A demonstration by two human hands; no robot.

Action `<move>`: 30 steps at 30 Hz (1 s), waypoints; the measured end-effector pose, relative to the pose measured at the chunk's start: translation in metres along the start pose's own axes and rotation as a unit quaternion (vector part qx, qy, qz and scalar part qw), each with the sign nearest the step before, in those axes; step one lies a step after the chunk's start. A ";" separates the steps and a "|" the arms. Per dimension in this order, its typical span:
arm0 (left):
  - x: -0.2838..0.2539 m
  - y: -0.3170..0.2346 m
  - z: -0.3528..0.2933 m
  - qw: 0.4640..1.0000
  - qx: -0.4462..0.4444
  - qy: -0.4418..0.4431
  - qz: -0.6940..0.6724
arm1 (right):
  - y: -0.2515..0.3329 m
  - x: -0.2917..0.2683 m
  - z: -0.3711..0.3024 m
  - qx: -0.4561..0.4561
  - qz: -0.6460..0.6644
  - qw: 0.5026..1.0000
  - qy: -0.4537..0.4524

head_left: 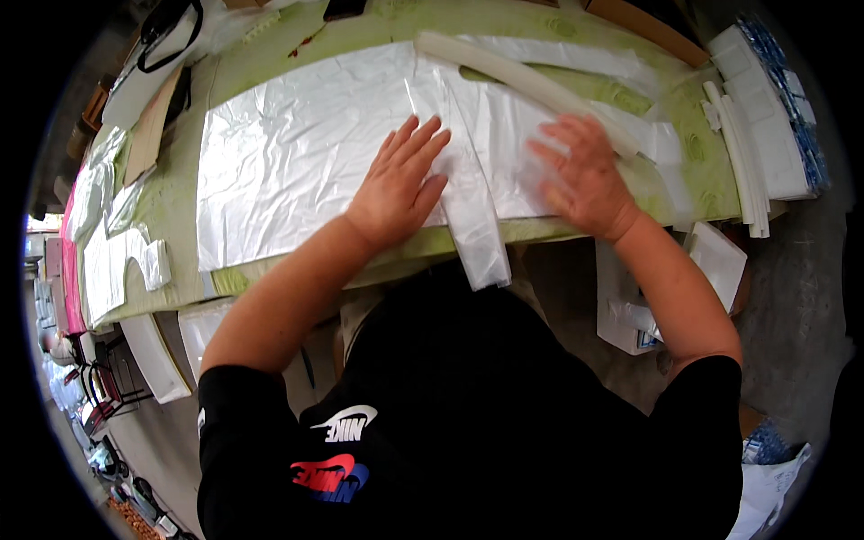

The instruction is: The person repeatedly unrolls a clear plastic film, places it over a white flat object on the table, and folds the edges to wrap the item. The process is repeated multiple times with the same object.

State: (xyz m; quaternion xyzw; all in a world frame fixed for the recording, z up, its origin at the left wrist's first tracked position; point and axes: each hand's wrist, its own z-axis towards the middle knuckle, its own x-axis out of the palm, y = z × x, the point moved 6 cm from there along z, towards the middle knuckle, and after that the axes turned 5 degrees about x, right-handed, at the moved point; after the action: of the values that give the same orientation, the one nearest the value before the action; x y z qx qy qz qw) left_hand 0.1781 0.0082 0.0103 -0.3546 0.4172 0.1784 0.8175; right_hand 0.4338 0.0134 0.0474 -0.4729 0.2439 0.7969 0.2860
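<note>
A shiny white plastic sheet [288, 144] lies spread over the table, looking like a thin plastic garment with sleeve-like strips at its right side. One folded plastic strip [477, 236] hangs down over the table's front edge. My left hand [399, 184] rests flat on the plastic, its fingers stretched out and nothing in them. To the right, my right hand [585, 175] is blurred by motion above the plastic, fingers apart and slightly bent. A long pale bar or tube [531, 76] slants across the sheet, its lower end by my right hand.
The table has a green patterned cover [243, 277]. Other plastic garments [121, 270] lie at its left end, near a cardboard piece [155, 130]. Pale rods [742, 162] and a stack of white packs [765, 117] are at the right. A white bin [621, 297] stands below.
</note>
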 end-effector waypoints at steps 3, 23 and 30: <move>0.007 -0.004 0.021 1.000 -0.006 0.021 0.014 | 0.043 0.011 -0.012 -0.041 0.119 0.988 0.087; -0.012 -0.040 -0.017 0.993 0.010 0.112 -0.044 | 0.052 0.032 0.010 -0.024 0.246 0.964 0.098; -0.001 -0.039 -0.011 0.999 -0.020 0.048 -0.013 | 0.046 0.037 0.018 0.006 0.332 0.943 -0.014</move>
State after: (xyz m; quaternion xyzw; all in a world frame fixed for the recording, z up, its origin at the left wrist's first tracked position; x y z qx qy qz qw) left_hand 0.1944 -0.0271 0.0232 -0.3847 0.4479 0.1586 0.7913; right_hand 0.3767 0.0012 0.0276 -0.3524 0.3880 0.8516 0.0109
